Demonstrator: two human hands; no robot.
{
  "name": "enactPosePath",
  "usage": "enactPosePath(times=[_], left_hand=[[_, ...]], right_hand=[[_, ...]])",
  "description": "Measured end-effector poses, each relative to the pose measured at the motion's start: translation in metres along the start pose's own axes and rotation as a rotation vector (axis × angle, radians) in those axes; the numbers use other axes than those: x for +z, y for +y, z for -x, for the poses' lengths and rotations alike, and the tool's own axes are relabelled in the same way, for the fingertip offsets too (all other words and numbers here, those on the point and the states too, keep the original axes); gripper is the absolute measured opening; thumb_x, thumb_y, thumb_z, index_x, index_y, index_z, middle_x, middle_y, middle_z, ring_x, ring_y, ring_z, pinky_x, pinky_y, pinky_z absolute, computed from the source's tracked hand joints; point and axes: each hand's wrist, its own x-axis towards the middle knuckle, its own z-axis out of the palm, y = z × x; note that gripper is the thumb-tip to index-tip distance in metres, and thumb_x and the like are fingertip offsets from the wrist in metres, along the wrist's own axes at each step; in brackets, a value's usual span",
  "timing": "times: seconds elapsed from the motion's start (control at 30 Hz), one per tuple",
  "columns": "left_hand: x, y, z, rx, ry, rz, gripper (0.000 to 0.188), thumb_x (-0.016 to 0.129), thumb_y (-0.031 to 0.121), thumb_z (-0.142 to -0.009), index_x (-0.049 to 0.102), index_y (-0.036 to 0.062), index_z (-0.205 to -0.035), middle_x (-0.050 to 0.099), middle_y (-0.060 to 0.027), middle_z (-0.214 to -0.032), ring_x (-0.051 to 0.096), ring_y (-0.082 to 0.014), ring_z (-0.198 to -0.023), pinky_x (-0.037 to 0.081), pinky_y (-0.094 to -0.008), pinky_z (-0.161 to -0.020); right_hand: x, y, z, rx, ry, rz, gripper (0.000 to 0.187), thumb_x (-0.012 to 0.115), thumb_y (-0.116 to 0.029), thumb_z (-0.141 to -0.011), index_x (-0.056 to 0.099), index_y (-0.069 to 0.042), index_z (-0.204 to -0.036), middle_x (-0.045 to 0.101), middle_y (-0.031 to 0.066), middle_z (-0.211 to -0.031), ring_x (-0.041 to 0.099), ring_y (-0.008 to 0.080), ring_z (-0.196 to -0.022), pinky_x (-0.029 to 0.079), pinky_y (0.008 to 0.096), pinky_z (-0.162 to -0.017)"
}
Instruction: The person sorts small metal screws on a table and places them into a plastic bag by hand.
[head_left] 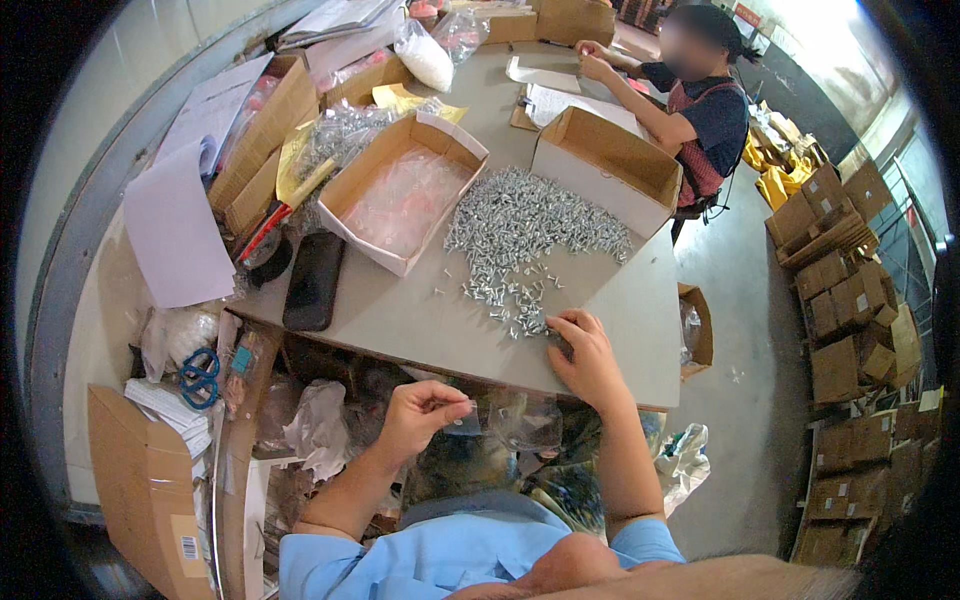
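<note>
My left hand is held in front of the table edge, thumb and fingers pinched on a small clear plastic bag. On the table top, my right hand has its fingers curled down at the near end of a heap of small silvery screws. Its fingertips touch the scattered screws there; whether one is between them is hidden. Left of the heap stands an open white carton filled with clear little bags. Another open carton, white outside and brown inside, borders the heap at the far right.
A black phone lies at the left edge, near a red-handled cutter. Blue scissors hang lower left. Across the table sits a co-worker beside papers. Stacked cardboard boxes line the right side.
</note>
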Motion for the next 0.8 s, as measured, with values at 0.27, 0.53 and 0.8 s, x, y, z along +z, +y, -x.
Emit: enactPosePath(times=[0.27,0.53,0.8], left_hand=[[0.005,-0.023,0.016,-0.153,0.049,-0.024,0.016,0.069,0.007,-0.084,0.067,-0.0017,-0.098,0.063,-0.0010,-0.075,0.059,-0.0076,-0.073,0.048,-0.0216,-0.067],[-0.007,-0.055,0.025,-0.223,0.037,0.080,0.011,0.073,0.009,-0.082,0.068,0.0014,-0.088,0.066,-0.0030,-0.078,0.057,-0.0062,-0.070,0.047,-0.0211,-0.063],[0.002,-0.071,0.030,-0.388,-0.074,0.096,0.013,0.070,0.007,-0.083,0.066,0.0007,-0.093,0.067,-0.0096,-0.100,0.061,-0.0129,-0.089,0.050,-0.0270,-0.077]], right_hand=[[-0.008,0.005,0.023,0.040,0.118,-0.075,0.047,0.072,-0.008,-0.070,0.060,-0.006,-0.115,0.057,0.0132,-0.111,0.058,0.0300,-0.098,0.048,0.0367,-0.084],[-0.006,0.002,0.022,-0.017,0.172,-0.005,0.033,0.068,-0.006,-0.067,0.060,-0.004,-0.100,0.058,0.0128,-0.103,0.056,0.0319,-0.098,0.046,0.0383,-0.085],[0.001,0.006,0.025,0.044,0.212,0.029,0.027,0.063,-0.004,-0.067,0.056,-0.003,-0.093,0.057,0.0129,-0.097,0.054,0.0336,-0.093,0.045,0.0396,-0.082]])
